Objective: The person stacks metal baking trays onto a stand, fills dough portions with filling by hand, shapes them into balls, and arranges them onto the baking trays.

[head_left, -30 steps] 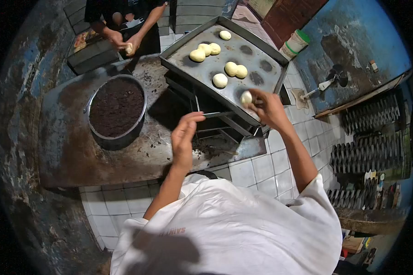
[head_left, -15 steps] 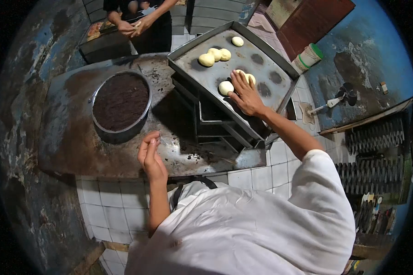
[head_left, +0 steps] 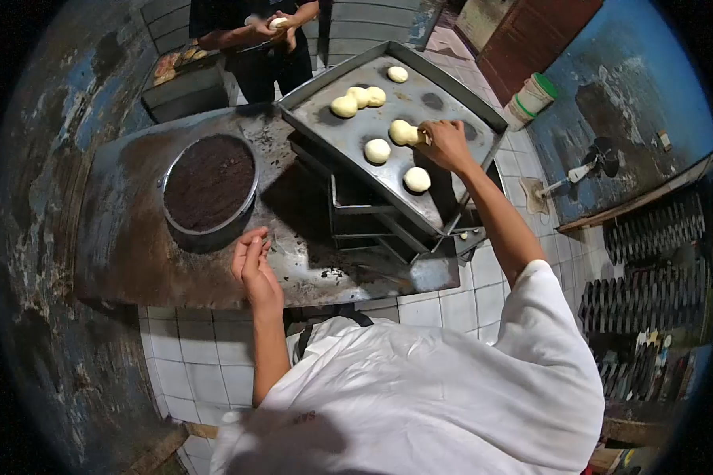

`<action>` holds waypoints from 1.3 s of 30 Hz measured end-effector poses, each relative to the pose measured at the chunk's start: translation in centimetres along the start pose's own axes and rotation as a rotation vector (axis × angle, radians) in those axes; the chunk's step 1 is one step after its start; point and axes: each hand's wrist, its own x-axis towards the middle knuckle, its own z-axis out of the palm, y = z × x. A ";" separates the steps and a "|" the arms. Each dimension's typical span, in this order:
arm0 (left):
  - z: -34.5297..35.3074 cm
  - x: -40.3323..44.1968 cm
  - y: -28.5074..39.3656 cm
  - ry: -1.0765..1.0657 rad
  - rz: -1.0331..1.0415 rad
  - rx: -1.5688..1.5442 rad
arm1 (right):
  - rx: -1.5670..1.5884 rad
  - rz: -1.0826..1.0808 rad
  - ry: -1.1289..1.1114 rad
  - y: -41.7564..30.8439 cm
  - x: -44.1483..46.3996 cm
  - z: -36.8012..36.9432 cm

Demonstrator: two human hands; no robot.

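Right hand at joined dough balls on top tray

Right hand [head_left: 445,144], fingers curled nearly closed, touches right end of joined dough balls [head_left: 404,133] in top tray [head_left: 432,101]; grip unclear. Left hand [head_left: 257,269], half open, holds nothing visible, left of tray. Tray: eight balls visible, three single, one pair, one trio. One pot [head_left: 211,184] left of tray. Co-worker [head_left: 254,36] beyond tray holds one ball.
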 end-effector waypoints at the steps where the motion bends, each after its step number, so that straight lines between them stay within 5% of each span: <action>1: 1.1 -0.1 -0.2 -0.011 -0.003 0.003 | -0.012 -0.018 -0.101 0.5 0.6 -0.4; 7: 2.9 -1.1 -0.7 -0.169 -0.023 0.022 | 0.533 0.172 -0.560 9.2 1.1 -6.0; 11: 4.5 -1.7 -1.8 -0.219 -0.087 0.037 | 0.540 0.409 -0.538 10.0 -1.4 -9.2; 15: 10.7 -1.5 -0.7 -0.440 -0.075 0.198 | 1.001 0.422 -0.302 7.9 -3.2 -10.7; 19: 20.3 0.6 0.6 -0.757 0.511 0.536 | 1.270 0.231 -0.386 4.5 -3.2 -13.5; 23: 22.6 2.7 -0.1 -1.072 0.493 0.562 | 1.360 0.222 -0.329 1.3 -3.2 -15.6; 25: 20.2 2.9 0.5 -1.067 -0.016 0.486 | 1.373 0.177 -0.379 2.2 -2.6 -14.8; 28: 16.5 2.5 0.3 -0.941 -0.179 0.301 | 1.530 0.159 -0.404 5.8 -1.6 -9.9; 30: 14.0 2.7 -0.2 -0.845 -0.318 0.182 | 1.685 0.338 -0.294 6.4 -1.0 -6.8; 31: 13.1 2.6 0.3 -0.815 -0.310 0.186 | 1.657 0.328 -0.363 6.9 -0.2 -5.8; 34: 11.2 2.2 1.3 -0.649 -0.308 0.094 | 0.920 0.485 -0.394 9.5 1.7 -4.0; 35: 10.6 2.2 1.4 -0.634 -0.300 0.100 | 0.343 0.291 -0.229 12.1 2.0 -0.6; 37: 9.5 2.4 1.6 -0.539 -0.241 0.120 | 0.092 0.275 0.031 8.8 0.6 -2.5; 39: 7.7 2.9 1.0 -0.479 -0.228 0.143 | 0.589 0.274 0.114 1.8 -0.4 -7.0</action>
